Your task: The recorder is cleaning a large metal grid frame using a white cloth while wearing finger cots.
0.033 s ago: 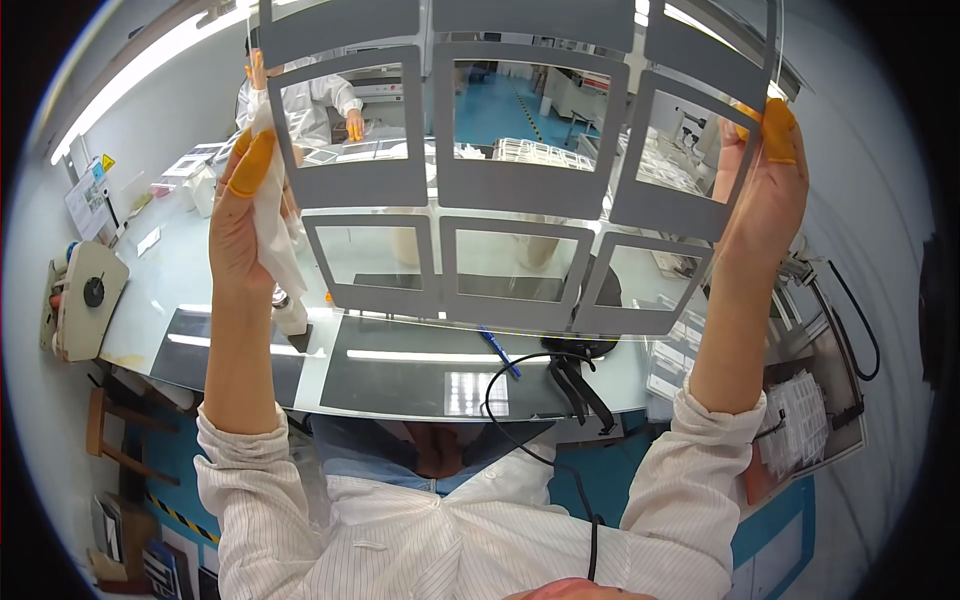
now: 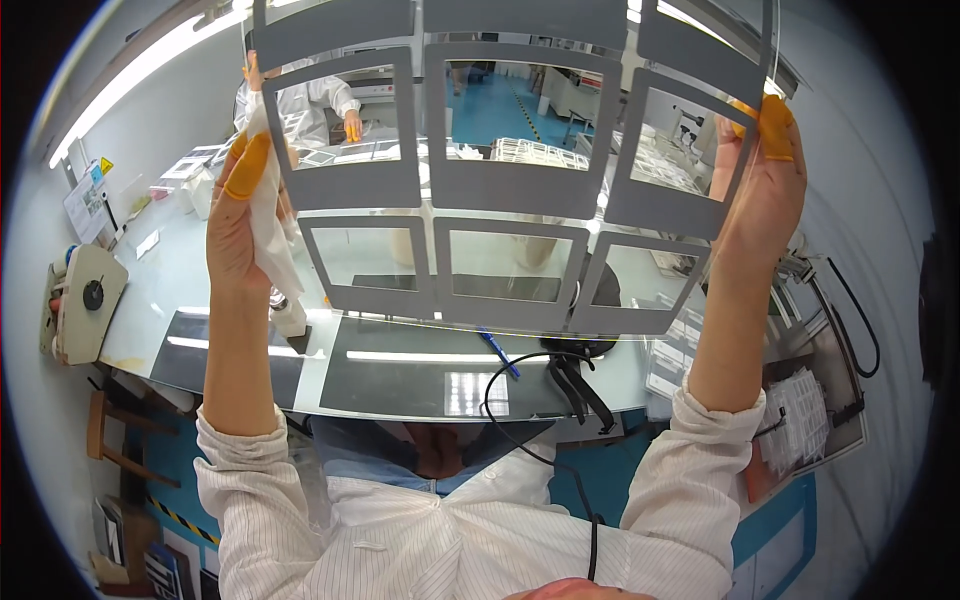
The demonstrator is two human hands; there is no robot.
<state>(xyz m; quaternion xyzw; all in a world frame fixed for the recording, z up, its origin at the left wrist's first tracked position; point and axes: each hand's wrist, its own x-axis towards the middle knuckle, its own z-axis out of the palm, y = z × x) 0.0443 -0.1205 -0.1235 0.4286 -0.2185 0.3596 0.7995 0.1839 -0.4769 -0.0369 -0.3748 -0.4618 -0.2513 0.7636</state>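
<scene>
Clear sheet (image 2: 510, 190) with grey frames raised above bench (image 2: 400, 370), left hand (image 2: 235, 215) gripping its edge plus white cloth (image 2: 272, 240), right hand (image 2: 765, 190) gripping opposite edge.

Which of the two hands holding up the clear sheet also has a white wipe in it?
The left hand: a white cloth hangs from it along the sheet edge. The right hand grips the opposite edge bare, with only orange fingertip covers.

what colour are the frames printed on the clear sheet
Grey frames on the clear sheet, held up by the left hand and right hand; head view.
</scene>
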